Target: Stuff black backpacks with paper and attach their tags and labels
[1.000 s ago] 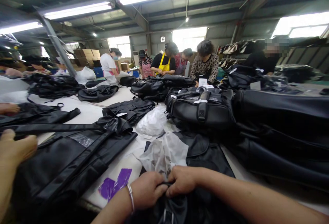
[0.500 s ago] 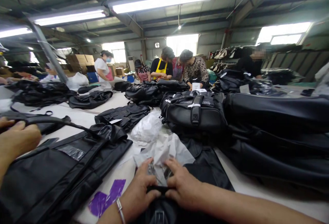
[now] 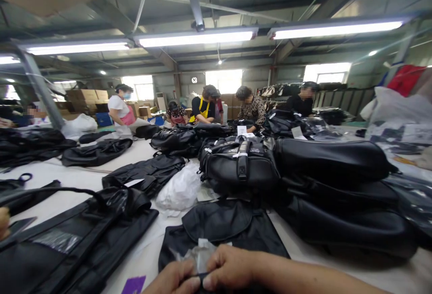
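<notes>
At the bottom centre my left hand (image 3: 177, 278) and my right hand (image 3: 231, 265) are side by side, thumbs nearly meeting. Both are closed on the black edge of a bag (image 3: 203, 279), most of which lies below the picture. Crumpled whitish wrapping (image 3: 200, 256) pokes up between my fingers; whether I also grip it I cannot tell. Just beyond lies a flat black bag (image 3: 216, 220) with a rounded flap. White crumpled plastic (image 3: 180, 186) rests behind it to the left.
Stacked black bags (image 3: 334, 195) rise at the right, beside a buckled black backpack (image 3: 241, 170). To the left lies a large black bag (image 3: 84, 235) with a handle. A purple piece (image 3: 134, 285) sits near the front. Another person's hand (image 3: 4, 223) shows at the left edge. Several people work behind.
My hands have moved lower and closed in on the bag's edge. The whitish wrapping has come down, uncovering the flapped bag. The view has tilted up, and the other person's hand has moved left.
</notes>
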